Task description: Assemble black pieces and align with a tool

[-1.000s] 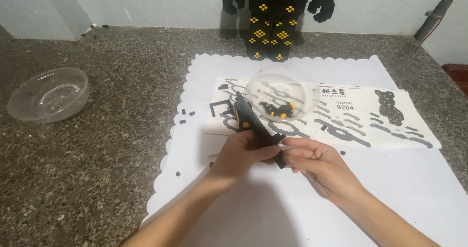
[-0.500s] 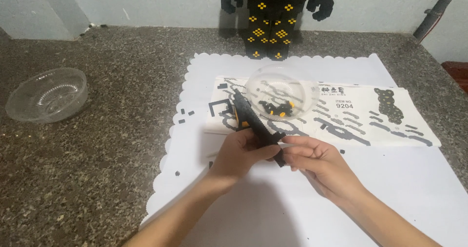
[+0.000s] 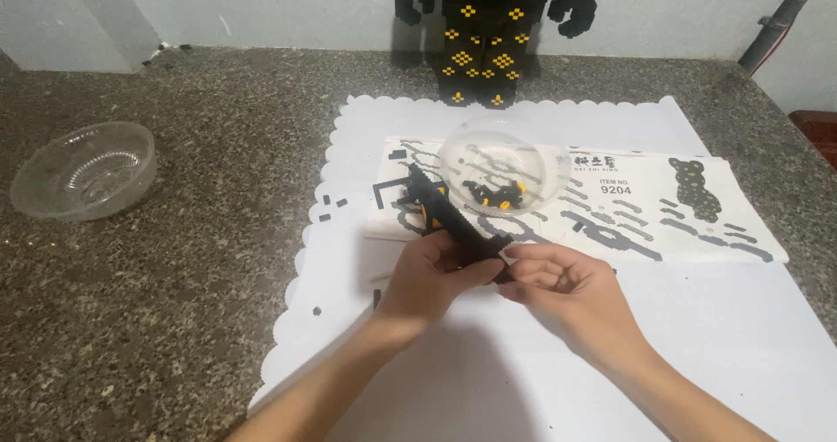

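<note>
My left hand [image 3: 429, 274] grips the near end of a long black brick-built strip [image 3: 445, 215] with small orange bits, which slants up and away to the left. At that same near end my right hand [image 3: 568, 292] pinches the strip with its fingertips. Both hands hover over a white scalloped paper mat [image 3: 741, 337]. Just beyond the strip stands a clear round bowl [image 3: 504, 163] holding several small black and orange bricks.
A printed instruction sheet [image 3: 663, 202] lies under the bowl. A black and yellow brick figure [image 3: 488, 32] stands at the back against the wall. An empty glass bowl [image 3: 85, 168] sits far left on the granite counter. Tiny loose black bricks [image 3: 330, 207] dot the mat's left edge.
The hands and the strip have barely shifted; the view has moved slightly.
</note>
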